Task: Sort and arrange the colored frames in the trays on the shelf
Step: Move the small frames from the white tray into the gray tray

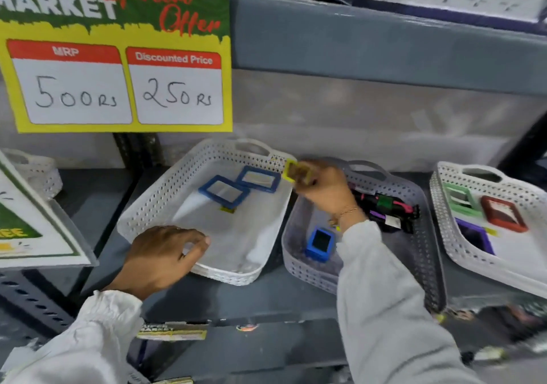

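The right hand [325, 190] was raised, a yellow frame [297, 171] pinched above the white tray [165, 194]; its rim was gripped by the left hand [165, 253].

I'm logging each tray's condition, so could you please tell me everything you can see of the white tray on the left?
The white tray looks like plastic, rectangular with rounded corners, its low walls perforated in a lattice and a handle slot cut in the far end. It lies tilted, turned askew on the grey shelf, beside the grey tray. Inside lie two blue frames, overlapping at a corner, near the far end; the rest of the floor is bare. The left hand grips its near rim.
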A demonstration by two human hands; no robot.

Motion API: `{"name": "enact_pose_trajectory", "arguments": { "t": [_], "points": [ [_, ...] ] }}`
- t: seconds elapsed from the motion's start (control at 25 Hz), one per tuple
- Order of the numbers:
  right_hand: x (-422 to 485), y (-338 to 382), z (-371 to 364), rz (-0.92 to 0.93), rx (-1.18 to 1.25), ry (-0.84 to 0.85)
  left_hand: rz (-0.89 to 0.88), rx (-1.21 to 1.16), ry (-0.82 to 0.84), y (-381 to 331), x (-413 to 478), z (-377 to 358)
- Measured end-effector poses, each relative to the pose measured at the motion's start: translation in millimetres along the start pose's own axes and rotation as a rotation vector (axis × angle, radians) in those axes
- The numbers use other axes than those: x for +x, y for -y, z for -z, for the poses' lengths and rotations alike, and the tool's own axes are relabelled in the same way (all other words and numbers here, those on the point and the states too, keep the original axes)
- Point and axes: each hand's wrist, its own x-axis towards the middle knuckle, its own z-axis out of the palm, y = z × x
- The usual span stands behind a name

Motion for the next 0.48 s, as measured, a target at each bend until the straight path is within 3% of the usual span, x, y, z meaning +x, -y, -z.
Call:
{"name": "enact_pose_trajectory", "arguments": {
  "t": [0.08,0.2,0.48],
  "points": [
    [-6,-40,21,-0.195,-0.26,0.06,-0.002,0.004,0.004,-1,0,0],
    [-27,-79,28,-0.461,-0.316,0.165,0.003,0.029,0.022,-3,0,1],
    [-39,-89,28,-0.583,-0.319,0.287,0.024,0.037,0.046,-2,-1,2]
  ]
}}
